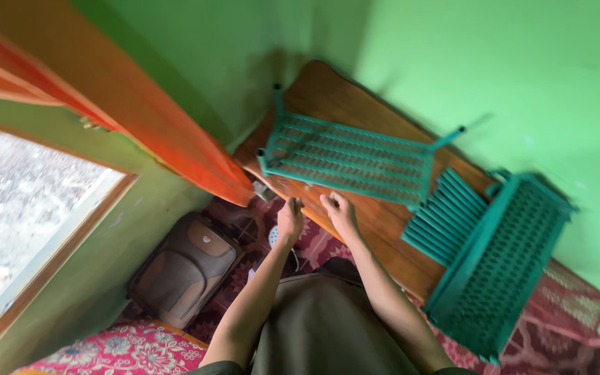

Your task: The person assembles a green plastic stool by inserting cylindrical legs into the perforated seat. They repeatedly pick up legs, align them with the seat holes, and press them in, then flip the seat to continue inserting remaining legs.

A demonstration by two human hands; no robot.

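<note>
**A:** Where were your hands at that point?

**B:** Both at the near edge of the brown wooden tabletop (pixel 376 215), close together. My left hand (pixel 289 219) sat at about 9 o'clock from my right hand (pixel 339 210). Fingers on both were curled, touching the table edge just below the teal slotted plastic rack shelf (pixel 345 160). Couldn't tell if either was actually gripping anything; too blurred and small.

**A:** And the shelf itself?

**B:** Lay flat on the tabletop at 12 o'clock from my hands, short corner posts sticking out. Hands were just beside its near rim; contact with the shelf unclear.

**A:** Other parts?

**B:** Bundle of teal plastic tubes (pixel 444 217) lay at 3 o'clock from my right hand, on the table. Second teal perforated plastic shelf (pixel 505 267) was just beyond the tubes, at 4 o'clock, tilted over the table's far end.

**A:** Surroundings?

**B:** Brown fabric suitcase (pixel 185 267) on the red patterned carpet (pixel 133 347) at 8 o'clock from my left hand. Orange curtain (pixel 126 104) at 10 o'clock, wood-framed window (pixel 29 208) at 9. Green walls (pixel 508 76) behind the table.
</note>
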